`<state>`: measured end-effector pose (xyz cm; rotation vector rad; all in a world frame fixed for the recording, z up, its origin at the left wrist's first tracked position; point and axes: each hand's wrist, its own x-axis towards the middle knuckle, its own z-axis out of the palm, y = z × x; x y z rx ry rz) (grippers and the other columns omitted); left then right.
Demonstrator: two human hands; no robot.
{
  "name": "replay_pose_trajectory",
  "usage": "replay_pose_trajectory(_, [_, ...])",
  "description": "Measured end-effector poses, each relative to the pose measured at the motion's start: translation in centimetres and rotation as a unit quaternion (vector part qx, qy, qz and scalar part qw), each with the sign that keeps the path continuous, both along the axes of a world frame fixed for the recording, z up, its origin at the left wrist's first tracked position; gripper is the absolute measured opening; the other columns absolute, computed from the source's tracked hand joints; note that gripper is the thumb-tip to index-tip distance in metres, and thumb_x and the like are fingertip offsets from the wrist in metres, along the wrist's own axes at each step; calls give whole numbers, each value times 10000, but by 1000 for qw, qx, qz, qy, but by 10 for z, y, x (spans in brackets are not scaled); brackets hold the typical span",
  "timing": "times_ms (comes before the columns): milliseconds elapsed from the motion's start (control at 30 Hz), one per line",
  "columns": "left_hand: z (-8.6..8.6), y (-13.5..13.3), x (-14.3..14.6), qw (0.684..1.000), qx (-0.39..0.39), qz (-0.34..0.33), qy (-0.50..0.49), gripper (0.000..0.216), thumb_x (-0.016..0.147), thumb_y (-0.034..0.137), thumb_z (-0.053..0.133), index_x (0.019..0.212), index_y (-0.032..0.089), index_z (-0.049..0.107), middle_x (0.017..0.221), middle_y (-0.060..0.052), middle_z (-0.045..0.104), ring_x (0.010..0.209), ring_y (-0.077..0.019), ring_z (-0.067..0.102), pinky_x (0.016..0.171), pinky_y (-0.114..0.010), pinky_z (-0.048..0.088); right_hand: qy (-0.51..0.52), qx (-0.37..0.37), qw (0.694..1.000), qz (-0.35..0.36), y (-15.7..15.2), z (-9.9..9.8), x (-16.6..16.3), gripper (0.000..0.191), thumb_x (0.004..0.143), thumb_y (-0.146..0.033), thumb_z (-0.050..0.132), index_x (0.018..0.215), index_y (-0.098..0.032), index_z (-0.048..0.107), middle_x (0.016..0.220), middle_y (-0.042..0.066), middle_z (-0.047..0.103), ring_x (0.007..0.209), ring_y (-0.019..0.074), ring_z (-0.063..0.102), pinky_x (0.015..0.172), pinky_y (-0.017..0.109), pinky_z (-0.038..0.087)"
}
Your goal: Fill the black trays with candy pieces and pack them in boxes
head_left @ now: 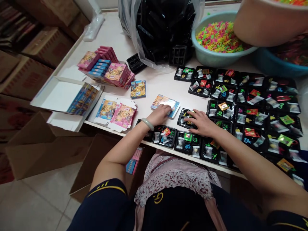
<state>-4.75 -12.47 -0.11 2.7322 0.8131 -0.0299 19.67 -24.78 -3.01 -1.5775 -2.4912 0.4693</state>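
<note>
My left hand [161,116], with a pale bangle at its wrist, has its fingers bent over the near end of a small flat printed box [160,101]. The box lies on the table, and its light blue side faces right. Just to the right, my right hand [201,122] grips a small black compartment tray [182,116] from above, fingers apart across it. Its contents are partly hidden by the fingers. Along the front edge stand similar trays, among them a filled tray [171,141] with clear sachets, a red packet and small coloured pieces.
Several rows of filled trays [250,116] cover the right side. Behind are a bag of black trays [166,29] and a blue basin [216,59] of coloured pieces. Stacked boxes [116,71], flattened boxes [122,115] and an open white carton [57,93] lie left. Cardboard cartons stand below.
</note>
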Motion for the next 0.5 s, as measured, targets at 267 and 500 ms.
replay_pose_trajectory(267, [-8, -23, 29, 991, 37, 126, -3, 172, 863, 212, 504, 971, 111, 592, 1078, -174, 583, 1031, -288, 541, 878, -413, 463, 70, 24, 997, -29, 5, -10, -1, 481, 771, -323, 677, 1244, -283, 598, 1383, 101, 482, 1264, 340, 398, 1038, 533, 373])
replay_pose_trajectory(500, [1, 5, -2, 904, -232, 194, -303, 107, 812, 237, 527, 726, 177, 508, 1026, -72, 671, 963, -193, 605, 878, -338, 461, 161, 41, 986, 9, 21, 18, -3, 465, 808, -362, 646, 1268, -330, 582, 1408, 79, 460, 1284, 321, 400, 1050, 560, 352])
